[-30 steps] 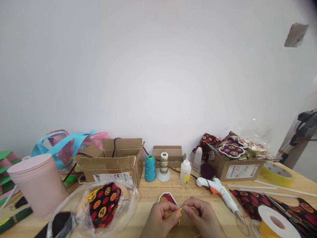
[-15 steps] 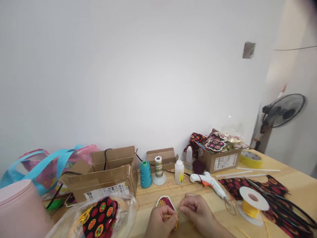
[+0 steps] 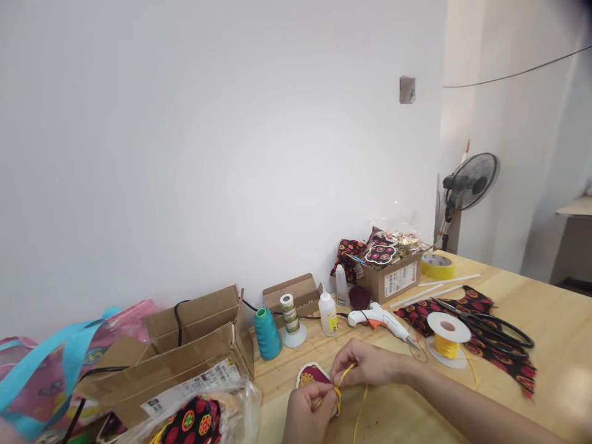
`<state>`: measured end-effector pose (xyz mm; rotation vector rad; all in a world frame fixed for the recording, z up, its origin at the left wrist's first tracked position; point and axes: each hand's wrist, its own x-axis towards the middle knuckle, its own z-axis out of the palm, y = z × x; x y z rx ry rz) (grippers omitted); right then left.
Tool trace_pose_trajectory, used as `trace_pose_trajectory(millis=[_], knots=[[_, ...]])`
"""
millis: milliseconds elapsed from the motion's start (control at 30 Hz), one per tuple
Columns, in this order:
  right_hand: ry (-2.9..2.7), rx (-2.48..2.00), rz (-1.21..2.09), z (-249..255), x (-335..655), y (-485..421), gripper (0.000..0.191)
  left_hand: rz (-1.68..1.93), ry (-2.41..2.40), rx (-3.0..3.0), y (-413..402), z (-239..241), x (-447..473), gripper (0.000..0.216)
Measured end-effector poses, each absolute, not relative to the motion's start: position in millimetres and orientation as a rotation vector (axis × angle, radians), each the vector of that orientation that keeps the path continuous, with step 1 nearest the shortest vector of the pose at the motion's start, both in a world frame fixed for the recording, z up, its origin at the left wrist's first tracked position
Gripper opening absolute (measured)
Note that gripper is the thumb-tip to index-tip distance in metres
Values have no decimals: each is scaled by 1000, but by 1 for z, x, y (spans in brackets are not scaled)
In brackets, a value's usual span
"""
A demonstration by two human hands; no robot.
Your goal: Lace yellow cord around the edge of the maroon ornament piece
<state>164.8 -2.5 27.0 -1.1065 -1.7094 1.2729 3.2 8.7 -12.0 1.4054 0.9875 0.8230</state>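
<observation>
My left hand (image 3: 311,412) is closed in a pinch on a yellow cord (image 3: 340,394), which forms a small loop at the fingertips. Close beside it, my right hand (image 3: 363,362) has thumb and fingers closed on the same cord, and a loose strand of it hangs below that hand. A dark red embroidered patch (image 3: 312,374) with a white border lies just behind the left fingers, which cover its lower part. Whether the cord is fastened to the patch, I cannot tell.
Beyond my hands stand a glue bottle (image 3: 328,314), a teal thread cone (image 3: 267,334) and a glue gun (image 3: 385,324). To the right lie a yellow cord spool (image 3: 448,338) and scissors (image 3: 490,328) on patterned fabric (image 3: 513,365). A cardboard box (image 3: 203,351) stands left.
My view has turned to the right. The right hand has shifted slightly up and away from me, and more yellow cord shows at its fingers, with a strand hanging below.
</observation>
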Motion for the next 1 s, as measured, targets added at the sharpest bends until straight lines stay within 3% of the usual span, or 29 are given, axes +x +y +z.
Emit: trace_pose_trajectory(millis=[267, 433, 667, 1000], knots=[[-1862, -1049, 1144, 10, 165, 2, 29, 933, 1048, 1327, 9, -12, 4, 26], [-1782, -984, 980, 8, 161, 3, 21, 888, 1068, 1278, 12, -17, 5, 27], [-1564, -1080, 1046, 9, 152, 3, 11, 931, 1047, 1265, 15, -19, 5, 28], [-1459, -1008, 1230, 5, 151, 3, 11, 1037, 1079, 1318, 10, -13, 5, 21]])
